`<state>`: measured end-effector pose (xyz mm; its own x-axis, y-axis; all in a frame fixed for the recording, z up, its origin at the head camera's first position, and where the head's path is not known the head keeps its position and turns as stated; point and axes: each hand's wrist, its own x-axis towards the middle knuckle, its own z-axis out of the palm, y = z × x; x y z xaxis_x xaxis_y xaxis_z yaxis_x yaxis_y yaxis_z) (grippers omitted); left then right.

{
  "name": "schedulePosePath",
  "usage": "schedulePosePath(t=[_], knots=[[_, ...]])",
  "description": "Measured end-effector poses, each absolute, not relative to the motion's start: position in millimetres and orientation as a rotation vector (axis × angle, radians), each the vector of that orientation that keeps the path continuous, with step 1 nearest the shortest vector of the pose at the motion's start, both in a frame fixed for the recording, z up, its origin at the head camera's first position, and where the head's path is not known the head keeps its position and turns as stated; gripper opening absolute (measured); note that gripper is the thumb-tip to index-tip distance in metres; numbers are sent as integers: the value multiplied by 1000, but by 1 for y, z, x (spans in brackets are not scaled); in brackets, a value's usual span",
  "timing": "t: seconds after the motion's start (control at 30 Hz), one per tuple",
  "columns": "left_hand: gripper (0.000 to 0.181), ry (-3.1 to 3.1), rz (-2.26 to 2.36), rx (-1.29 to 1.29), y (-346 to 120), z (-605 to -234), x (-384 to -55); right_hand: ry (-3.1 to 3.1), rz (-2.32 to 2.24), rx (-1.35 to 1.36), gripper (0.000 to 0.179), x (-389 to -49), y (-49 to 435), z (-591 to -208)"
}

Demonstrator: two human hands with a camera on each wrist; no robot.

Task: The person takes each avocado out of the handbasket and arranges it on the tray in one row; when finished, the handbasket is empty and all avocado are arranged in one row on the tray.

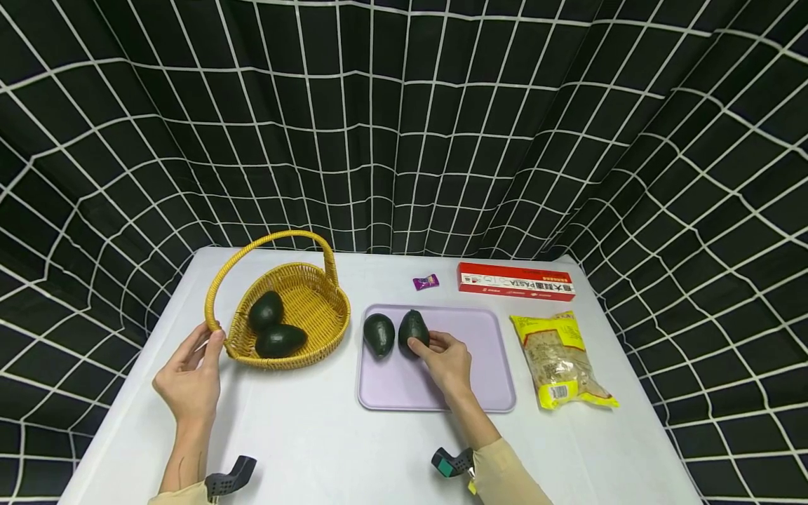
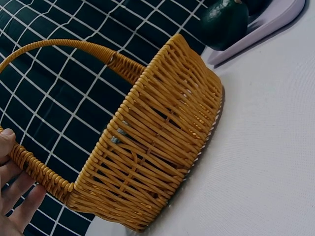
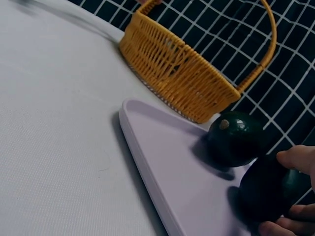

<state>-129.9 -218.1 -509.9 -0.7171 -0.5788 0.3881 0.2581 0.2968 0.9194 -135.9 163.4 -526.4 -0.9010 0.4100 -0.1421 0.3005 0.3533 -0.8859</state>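
My left hand (image 1: pixel 192 368) grips the lower left end of the handle of a yellow wicker basket (image 1: pixel 328 330), also seen in the left wrist view, where the hand (image 2: pixel 12 191) holds the wrapped handle (image 2: pixel 42 174). Inside the basket lie two dark green avocados (image 1: pixel 266 311). On the lilac tray (image 1: pixel 480 379), my right hand (image 1: pixel 449 361) holds an avocado (image 1: pixel 413 332) between thumb and fingers. Another avocado (image 1: pixel 379 335) lies just left of it on the tray. In the right wrist view the held avocado (image 3: pixel 268 189) is partly covered by the fingers.
Behind the tray lie a small purple wrapped candy (image 1: pixel 426 282) and a red pasta box (image 1: pixel 516 281). A yellow, partly clear food bag (image 1: pixel 560 360) rests to the right of the tray. A black gridded curtain (image 1: pixel 379 140) hangs around the white table (image 1: pixel 315 442).
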Motion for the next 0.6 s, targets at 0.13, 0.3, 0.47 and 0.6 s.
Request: schedulePosePath(t=[0.13, 0.3, 0.47, 0.6], knots=[[29, -1859, -1503, 296, -218, -509, -130, -2496, 1616, -657, 53, -136, 164, -527], [29, -1848, -1521, 289, -218, -510, -130, -2496, 1616, -645, 55, -137, 164, -527], [29, -1844, -1527, 285, -218, -510, -130, -2490, 1610, -622, 56, -137, 163, -527], [29, -1848, -1524, 287, -218, -509, -130, -2478, 1608, -614, 54, -137, 162, -527]])
